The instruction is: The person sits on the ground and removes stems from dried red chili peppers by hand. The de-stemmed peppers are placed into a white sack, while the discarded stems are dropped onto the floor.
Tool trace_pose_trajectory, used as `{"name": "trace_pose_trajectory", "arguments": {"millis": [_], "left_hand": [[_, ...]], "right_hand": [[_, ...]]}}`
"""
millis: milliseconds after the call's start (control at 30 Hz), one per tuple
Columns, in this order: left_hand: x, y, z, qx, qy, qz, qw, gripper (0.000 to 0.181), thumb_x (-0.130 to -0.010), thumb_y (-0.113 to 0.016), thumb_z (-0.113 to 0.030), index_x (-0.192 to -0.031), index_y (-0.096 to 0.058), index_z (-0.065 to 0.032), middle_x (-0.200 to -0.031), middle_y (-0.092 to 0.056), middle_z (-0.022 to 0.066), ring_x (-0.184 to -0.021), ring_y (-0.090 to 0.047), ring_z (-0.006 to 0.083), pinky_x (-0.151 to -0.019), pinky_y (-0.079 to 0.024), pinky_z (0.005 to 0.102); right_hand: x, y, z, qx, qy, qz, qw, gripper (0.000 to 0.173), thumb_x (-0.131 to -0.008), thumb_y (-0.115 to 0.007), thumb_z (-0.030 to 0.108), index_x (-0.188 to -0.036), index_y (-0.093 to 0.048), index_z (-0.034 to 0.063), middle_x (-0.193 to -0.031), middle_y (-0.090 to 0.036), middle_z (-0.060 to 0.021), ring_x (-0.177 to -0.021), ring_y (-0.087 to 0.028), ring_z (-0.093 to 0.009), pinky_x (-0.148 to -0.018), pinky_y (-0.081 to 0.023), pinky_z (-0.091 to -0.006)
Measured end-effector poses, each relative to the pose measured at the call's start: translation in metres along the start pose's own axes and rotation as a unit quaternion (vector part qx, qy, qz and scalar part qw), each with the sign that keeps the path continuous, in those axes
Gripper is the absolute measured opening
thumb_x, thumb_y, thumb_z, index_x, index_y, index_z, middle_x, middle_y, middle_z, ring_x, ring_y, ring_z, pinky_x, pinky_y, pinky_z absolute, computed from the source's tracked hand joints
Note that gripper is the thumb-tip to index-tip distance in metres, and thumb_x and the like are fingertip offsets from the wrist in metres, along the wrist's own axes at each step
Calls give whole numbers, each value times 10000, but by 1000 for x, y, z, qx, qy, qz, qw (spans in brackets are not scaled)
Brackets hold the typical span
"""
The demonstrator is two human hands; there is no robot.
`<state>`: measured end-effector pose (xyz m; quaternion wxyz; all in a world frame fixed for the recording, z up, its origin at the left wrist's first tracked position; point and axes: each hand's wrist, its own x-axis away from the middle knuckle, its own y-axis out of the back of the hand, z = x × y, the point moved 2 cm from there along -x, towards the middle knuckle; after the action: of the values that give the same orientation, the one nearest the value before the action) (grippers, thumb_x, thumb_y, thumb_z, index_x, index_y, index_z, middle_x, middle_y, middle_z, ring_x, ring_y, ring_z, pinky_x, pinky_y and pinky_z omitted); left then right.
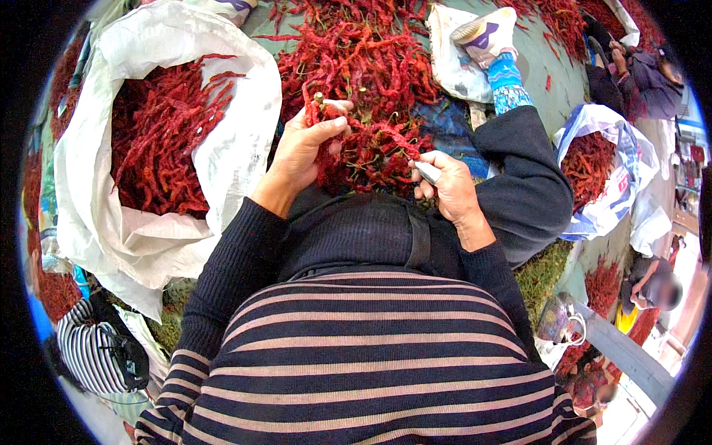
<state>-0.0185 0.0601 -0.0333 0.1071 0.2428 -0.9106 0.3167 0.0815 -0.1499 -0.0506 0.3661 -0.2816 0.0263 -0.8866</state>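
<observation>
A heap of dried red chili peppers (361,61) lies before me and reaches down to my lap. My left hand (306,142) is closed round some red chilies (316,111), with a stem end sticking up near the thumb. In my right hand (448,181) is a small metal tool (428,172), perhaps a blade; the fingers hide much of it. The tip of one red chili (409,149) touches or lies close to the right fingers. More chilies and green stems lie between the two hands.
A white woven sack (239,111) full of chilies stands open at the left. At the right is a blue and white bag (639,150) of chilies. My bent leg (523,167) lies beside the heap, its shoe (489,33) by a white sack (453,61). Several people sit farther off.
</observation>
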Motion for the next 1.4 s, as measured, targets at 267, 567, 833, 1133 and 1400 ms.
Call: {"name": "trace_pose_trajectory", "arguments": {"millis": [267, 567, 833, 1133, 1400], "left_hand": [[-16, -7, 5, 52, 2, -32, 998, 128, -751, -591, -39, -869, -559, -76, -1048, -569, 47, -776, -535, 112, -518, -421, 207], [-8, -45, 14, -115, -24, 24, 993, 92, -763, -591, -39, -849, -564, -54, -715, -585, 11, -540, -478, 60, -477, -360, 171], [-13, -57, 20, -515, -287, 181, 787, 227, -724, -639, -18, -939, -566, -11, -812, -594, 3, -745, -547, 101, -716, -450, 244], [-6, -54, 25, -571, -2, 249, 782, 216, -719, -655, -77, -913, -601, 3, -778, -623, 38, -720, -537, 65, -677, -452, 257], [-6, -35, 35, -543, 84, 217, 807, 203, -710, -637, -112, -883, -625, -8, -674, -577, -7, -639, -470, 47, -576, -427, 257]], "right_hand": [[6, 5, 0, 87, 62, -88, 990, 80, -827, -527, 51, -841, -582, -5, -665, -574, -38, -464, -478, -61, -455, -430, -219], [-1, 0, 6, 151, 88, -96, 980, 82, -820, -513, 48, -840, -583, 11, -667, -568, -20, -485, -486, -65, -458, -399, -212], [3, 5, 9, 344, 267, 9, 900, 149, -746, -504, -14, -878, -575, -20, -719, -578, -87, -650, -542, -144, -624, -442, -274], [7, 7, 15, 355, 233, 89, 901, 175, -700, -512, -10, -862, -580, -15, -746, -579, -129, -705, -576, -232, -662, -442, -296], [-14, -8, 2, 613, 271, -50, 741, 101, -699, -515, 141, -672, -507, 43, -665, -556, -150, -650, -559, -342, -571, -442, -425]]}}
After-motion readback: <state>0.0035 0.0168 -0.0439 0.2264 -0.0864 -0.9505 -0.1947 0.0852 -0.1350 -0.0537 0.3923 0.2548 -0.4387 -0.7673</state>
